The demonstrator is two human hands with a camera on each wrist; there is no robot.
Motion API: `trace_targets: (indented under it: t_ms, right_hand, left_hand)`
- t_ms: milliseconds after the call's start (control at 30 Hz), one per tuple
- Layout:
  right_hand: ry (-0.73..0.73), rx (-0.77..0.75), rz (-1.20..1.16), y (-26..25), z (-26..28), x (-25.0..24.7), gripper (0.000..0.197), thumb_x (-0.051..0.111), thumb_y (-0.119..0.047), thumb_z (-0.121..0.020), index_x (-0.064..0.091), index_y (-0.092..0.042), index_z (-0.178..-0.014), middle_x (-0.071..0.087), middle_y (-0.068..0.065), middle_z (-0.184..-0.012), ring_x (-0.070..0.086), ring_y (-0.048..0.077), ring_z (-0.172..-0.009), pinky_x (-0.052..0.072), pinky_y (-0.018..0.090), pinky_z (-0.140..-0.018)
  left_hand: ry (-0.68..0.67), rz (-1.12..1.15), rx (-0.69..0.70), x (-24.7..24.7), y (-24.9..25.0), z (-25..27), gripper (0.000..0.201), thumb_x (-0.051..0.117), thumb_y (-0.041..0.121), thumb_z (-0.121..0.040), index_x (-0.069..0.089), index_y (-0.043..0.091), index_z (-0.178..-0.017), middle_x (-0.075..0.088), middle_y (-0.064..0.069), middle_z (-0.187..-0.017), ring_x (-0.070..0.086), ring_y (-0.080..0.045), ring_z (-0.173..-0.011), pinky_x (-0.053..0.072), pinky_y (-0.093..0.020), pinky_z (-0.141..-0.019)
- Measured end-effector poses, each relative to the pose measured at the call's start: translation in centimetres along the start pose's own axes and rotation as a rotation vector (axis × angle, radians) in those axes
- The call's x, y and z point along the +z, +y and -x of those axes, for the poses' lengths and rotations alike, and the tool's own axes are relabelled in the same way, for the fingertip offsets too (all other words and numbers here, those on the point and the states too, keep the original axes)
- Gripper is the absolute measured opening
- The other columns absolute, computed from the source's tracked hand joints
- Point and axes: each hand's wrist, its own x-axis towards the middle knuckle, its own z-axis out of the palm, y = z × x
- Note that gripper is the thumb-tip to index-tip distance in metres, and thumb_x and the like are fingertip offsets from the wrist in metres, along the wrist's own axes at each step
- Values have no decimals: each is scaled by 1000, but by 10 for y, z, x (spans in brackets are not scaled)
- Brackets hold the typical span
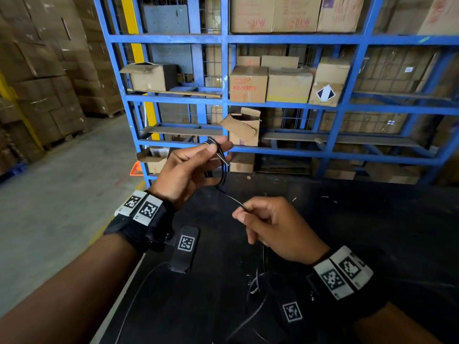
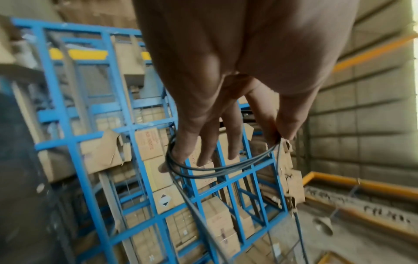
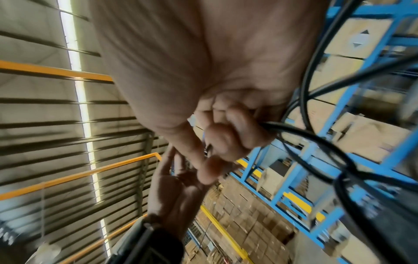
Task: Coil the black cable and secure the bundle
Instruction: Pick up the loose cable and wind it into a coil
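A thin black cable is partly wound into small loops round the fingers of my left hand, held up above the black table. In the left wrist view the loops hang across the fingers, pinched between thumb and forefinger. My right hand sits lower and to the right, its fingers curled on the loose run of cable that leads from the coil. In the right wrist view the cable leaves that fist. More slack cable lies on the table near me.
A blue metal rack with cardboard boxes stands right behind the table. Stacked cartons fill the left. The concrete floor lies left of the table edge. Both wrists carry black bands with square markers.
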Motion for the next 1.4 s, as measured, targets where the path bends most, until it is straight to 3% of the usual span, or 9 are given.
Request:
trace_targets:
  t_ms: [233, 433, 600, 667, 733, 800, 933, 1100, 1400]
  right_hand:
    - [35, -33, 312, -24, -19, -32, 6, 69, -21, -94, 73, -19, -90, 72, -6, -64, 67, 2, -56, 49, 14, -64]
    - [59, -95, 465, -42, -36, -59, 9, 73, -23, -91, 75, -15, -88, 71, -9, -62, 66, -1, -54, 48, 12, -57]
    - [106, -186, 458, -36, -54, -73, 22, 77, -41, -79, 77, -19, -82, 78, 3, -74, 73, 25, -70, 59, 50, -72]
    - [113, -190, 394, -31, -60, -74, 24, 79, -39, -79, 78, -16, -83, 77, 4, -73, 72, 25, -68, 59, 47, -69]
    - [115, -181, 291, -26, -64, -71, 20, 82, -28, -83, 77, -9, -86, 75, 8, -70, 66, 17, -59, 54, 32, -60]
    - [120, -173, 174, -23, -67, -65, 19, 80, -20, -85, 76, -2, -87, 74, 16, -71, 59, 12, -55, 48, 21, -55]
    - [133, -154, -50, -15, -72, -51, 16, 75, -17, -89, 73, -1, -85, 62, 5, -59, 50, 7, -48, 40, 16, -49]
    - [164, -97, -446, 3, -78, -30, 19, 69, -34, -84, 76, -17, -88, 49, 17, -67, 38, 8, -44, 22, 21, -42]
    - [73, 3, -224, 44, -63, 1, 25, 56, -23, -102, 77, -19, -115, 57, 4, -57, 48, 11, -54, 31, 18, -46]
  left_hand:
    - [15, -380, 184, 2, 1, -16, 20, 68, 12, -99, 79, 0, -111, 79, 0, -123, 71, -2, -117, 59, -21, -84]
    - [-233, -787, 134, -7, -4, -21, 19, 70, 23, -98, 85, 12, -93, 84, -3, -99, 78, -13, -98, 61, -39, -94]
    - [-359, -625, -76, -10, -6, -10, 33, 68, 38, -96, 82, 13, -112, 46, -3, -50, 38, -25, -50, 31, -29, -57]
    - [-388, -485, -168, -12, -4, -7, 38, 69, 35, -95, 79, 7, -118, 56, -13, -64, 47, -29, -61, 37, -35, -64]
    - [-408, -316, -241, -13, -3, -4, 38, 67, 25, -96, 74, -2, -123, 75, -26, -110, 71, -43, -104, 55, -47, -93]
    - [-436, -185, -278, -14, 0, -1, 34, 60, 17, -97, 74, -2, -120, 72, -28, -127, 68, -42, -124, 57, -48, -102]
    - [-528, 14, -245, -15, 2, 0, 29, 63, 29, -97, 79, 11, -114, 73, -25, -127, 63, -50, -128, 52, -63, -104]
    - [-557, 400, -129, -10, 7, -5, 33, 56, 36, -101, 74, 19, -124, 69, -18, -138, 45, -52, -143, 32, -82, -108]
    - [-65, 531, 24, -4, 16, -31, 39, 40, 35, -110, 76, 23, -115, 63, -15, -147, 57, -43, -138, 38, -80, -105]
